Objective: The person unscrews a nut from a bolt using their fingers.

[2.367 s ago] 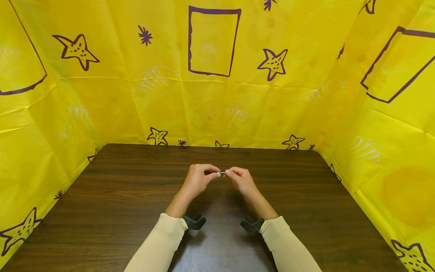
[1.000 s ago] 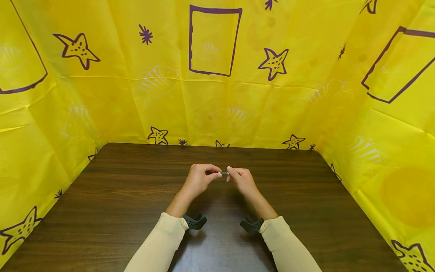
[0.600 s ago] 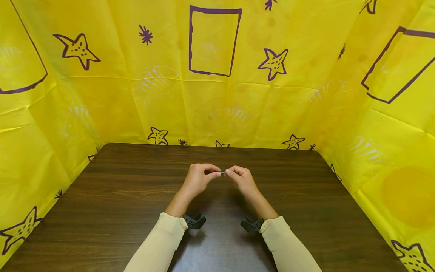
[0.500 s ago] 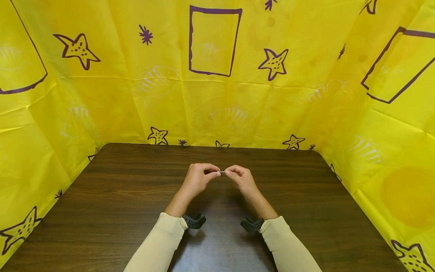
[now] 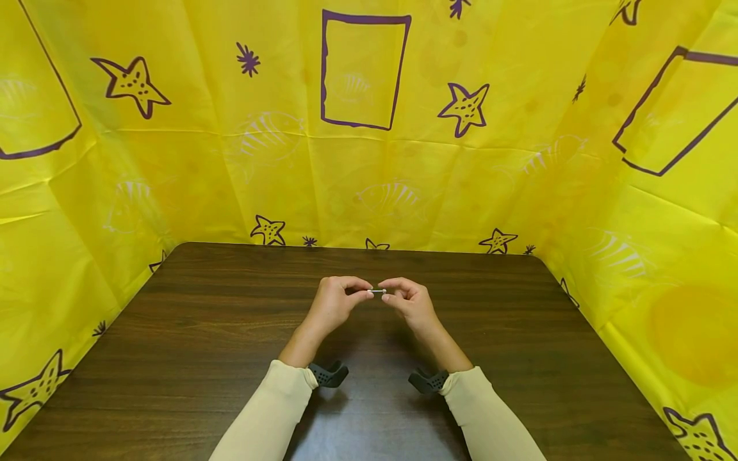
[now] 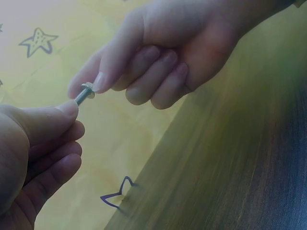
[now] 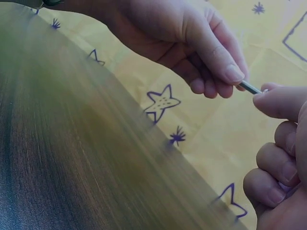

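A small silver threaded bolt (image 6: 82, 96) lies between the two hands, above the table. Its right end carries a wider, flanged piece (image 6: 88, 89); whether that is a nut or the bolt's head I cannot tell. My left hand (image 5: 334, 306) pinches the other end between thumb and forefinger, covering it. My right hand (image 5: 414, 307) has its thumb and forefinger around the flanged end, the thumb touching it in the left wrist view and the forefinger partly behind it. The right hand's other fingers (image 7: 276, 163) are curled toward the palm.
Beneath the hands spreads a dark wood-grain table (image 5: 202, 358). Yellow cloth (image 5: 380, 160) printed with starfish and fish surrounds it at the back and both sides. Dark bands (image 5: 330, 375) sit on the wrists, by pale sleeves.
The right thumb and forefinger have shifted back and forth over the bolt's end, and now stand further apart, leaving the flanged end in sight. The left hand has stayed nearly still, gripping the bolt.
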### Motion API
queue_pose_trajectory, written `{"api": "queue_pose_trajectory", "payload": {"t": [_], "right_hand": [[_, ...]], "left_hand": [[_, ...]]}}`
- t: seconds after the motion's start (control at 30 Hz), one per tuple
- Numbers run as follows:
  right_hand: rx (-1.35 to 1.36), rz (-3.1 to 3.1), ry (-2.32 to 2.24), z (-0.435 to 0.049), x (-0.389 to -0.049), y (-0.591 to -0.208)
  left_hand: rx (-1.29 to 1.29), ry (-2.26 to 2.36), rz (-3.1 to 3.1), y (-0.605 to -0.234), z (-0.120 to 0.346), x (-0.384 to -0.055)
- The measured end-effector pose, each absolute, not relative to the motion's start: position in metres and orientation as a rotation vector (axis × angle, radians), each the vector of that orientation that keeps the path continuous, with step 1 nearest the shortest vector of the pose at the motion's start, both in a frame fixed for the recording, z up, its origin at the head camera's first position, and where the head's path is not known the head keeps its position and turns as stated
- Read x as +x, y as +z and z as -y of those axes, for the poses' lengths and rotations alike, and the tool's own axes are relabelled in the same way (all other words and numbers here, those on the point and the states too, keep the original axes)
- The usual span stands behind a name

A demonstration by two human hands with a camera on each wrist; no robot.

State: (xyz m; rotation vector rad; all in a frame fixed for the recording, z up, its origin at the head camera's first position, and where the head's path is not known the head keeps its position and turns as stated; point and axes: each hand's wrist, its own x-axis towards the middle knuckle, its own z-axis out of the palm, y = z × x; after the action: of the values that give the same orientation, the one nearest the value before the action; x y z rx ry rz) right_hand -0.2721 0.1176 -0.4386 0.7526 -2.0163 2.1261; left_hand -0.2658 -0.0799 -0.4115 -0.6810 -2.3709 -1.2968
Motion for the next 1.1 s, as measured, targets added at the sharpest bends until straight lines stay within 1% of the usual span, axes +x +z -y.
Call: {"api": "queue_pose_trajectory", "payload": {"t": [0.37,0.47,0.67,1.1], "right_hand": [[0.733,2.037,2.146,-0.118,-0.272,-0.437],[0.668,2.117,2.120,-0.118,-0.272,-0.435],[0.503,2.264,2.064,-0.113,-0.255,-0.412],[0.520,2.255,2.155,-0.112,-0.252,-0.409]], "left_hand": [[-0.682,-1.291,2.373,-0.412,0.080,-0.266],[-0.683,-1.299,2.370,-0.412,0.079,-0.266],[-0.688,-1.317,2.363,-0.414,0.078,-0.266],[-0.677,-1.335,2.370,-0.414,0.076,-0.266]]}}
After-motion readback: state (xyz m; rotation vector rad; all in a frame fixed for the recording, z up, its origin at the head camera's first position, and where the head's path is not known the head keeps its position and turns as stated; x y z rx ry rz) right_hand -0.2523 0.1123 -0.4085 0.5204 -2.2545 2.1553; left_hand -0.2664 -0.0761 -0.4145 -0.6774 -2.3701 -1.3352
